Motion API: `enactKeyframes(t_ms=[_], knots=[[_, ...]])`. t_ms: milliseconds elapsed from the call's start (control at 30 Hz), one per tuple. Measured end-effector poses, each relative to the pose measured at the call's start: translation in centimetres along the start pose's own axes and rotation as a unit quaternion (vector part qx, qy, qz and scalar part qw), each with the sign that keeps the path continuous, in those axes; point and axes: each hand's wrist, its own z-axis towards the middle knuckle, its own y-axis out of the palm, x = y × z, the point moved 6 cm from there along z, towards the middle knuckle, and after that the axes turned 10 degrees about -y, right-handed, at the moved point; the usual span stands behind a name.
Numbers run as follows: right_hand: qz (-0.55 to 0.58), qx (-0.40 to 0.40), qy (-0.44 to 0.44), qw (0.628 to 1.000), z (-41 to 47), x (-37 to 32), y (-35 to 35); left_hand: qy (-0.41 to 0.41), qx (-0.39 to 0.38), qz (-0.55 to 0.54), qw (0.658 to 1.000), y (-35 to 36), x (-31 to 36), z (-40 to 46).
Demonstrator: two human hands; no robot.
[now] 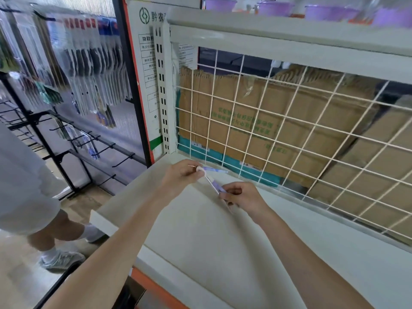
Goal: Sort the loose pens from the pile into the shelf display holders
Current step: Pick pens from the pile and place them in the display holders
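Right now your left hand (181,175) and right hand (242,196) meet just below the middle of the frame, over the cream shelf (223,241). Your left fingers pinch one end of a thin packaged pen (213,180) with purple print, and your right fingers curl round its other end; it slants down to the right between them, blurred. Behind your hands a white wire grid (289,121) fronts flattened cardboard boxes (256,121). At the upper left, packaged pens hang on a black hook rack (89,70). At lower left, another person's legs (55,237) stand on the floor.
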Motion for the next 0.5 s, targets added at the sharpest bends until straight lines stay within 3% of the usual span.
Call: enactKeyframes(t_ms=[233,500], knots=[[0.094,0.024,0.013,0.995,-3.7,-0.1,-4.9,-0.024,-0.034,-0.151,0.988,4.8,3.1,-1.7],[0.147,0.106,-0.059,0.982,-10.5,-1.0,-13.2,0.04,-0.048,-0.113,0.992,14.7,8.9,-4.9]])
